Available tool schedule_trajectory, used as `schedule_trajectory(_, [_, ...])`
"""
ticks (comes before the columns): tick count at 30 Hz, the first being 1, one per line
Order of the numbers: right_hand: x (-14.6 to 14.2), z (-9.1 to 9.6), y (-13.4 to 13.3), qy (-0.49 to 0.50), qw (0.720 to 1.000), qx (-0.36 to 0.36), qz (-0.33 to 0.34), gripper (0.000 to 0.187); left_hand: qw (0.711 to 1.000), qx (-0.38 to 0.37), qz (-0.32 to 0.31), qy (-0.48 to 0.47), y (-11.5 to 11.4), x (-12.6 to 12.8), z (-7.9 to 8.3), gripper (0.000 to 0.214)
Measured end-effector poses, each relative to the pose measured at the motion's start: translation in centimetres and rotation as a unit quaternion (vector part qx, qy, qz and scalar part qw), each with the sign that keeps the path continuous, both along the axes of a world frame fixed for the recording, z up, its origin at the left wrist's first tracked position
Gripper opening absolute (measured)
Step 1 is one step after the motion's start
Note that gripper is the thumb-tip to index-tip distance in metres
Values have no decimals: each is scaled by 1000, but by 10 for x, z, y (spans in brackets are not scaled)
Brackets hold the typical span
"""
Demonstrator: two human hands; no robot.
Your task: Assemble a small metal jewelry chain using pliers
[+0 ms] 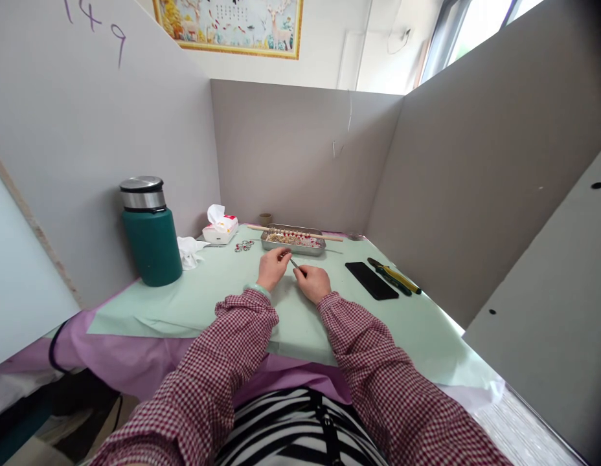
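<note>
My right hand (313,283) is closed around a slim metal tool (294,263), whose thin end points up and left toward my other hand. With fingertips pinched together, my left hand (274,268) holds something too small to make out, right at the tool's tip. Just beyond both hands is a metal tray (300,248) with many small gold, red and pale beads (285,239). Across the tray lies a wooden stick (332,238) with small red-and-pale pieces along it. Several small rings with red beads (244,246) lie left of the tray.
A green bottle (152,246) stands at the left, beside a crumpled tissue (190,251) and a tissue pack (220,228). Behind the tray is a small brown roll (265,219). To the right lie a black phone (372,280) and yellow-and-green-handled pliers (400,279). Grey partitions (305,152) enclose the table.
</note>
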State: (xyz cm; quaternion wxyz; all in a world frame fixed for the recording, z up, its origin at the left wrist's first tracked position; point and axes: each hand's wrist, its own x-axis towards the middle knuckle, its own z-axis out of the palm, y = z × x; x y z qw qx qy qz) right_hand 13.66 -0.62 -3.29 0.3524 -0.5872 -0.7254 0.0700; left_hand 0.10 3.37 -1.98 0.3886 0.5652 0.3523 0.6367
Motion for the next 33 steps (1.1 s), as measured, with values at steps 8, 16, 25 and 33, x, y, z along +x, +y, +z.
schedule_trajectory(8, [1, -1, 0, -46, 998, 43, -11, 28, 991, -110, -74, 15, 1, -1, 3, 21])
schedule_trajectory(16, [1, -2, 0, -50, 993, 103, 2, 29, 972, -151, -159, -90, -9, -6, 10, 19])
schedule_trajectory(25, [3, 0, -2, -22, 978, 199, 61, 25, 911, -234, -271, -205, -13, -17, 18, 15])
schedule_trajectory(33, [2, 0, -4, -23, 964, 251, 81, 29, 887, -249, -311, -234, -18, -16, 23, 23])
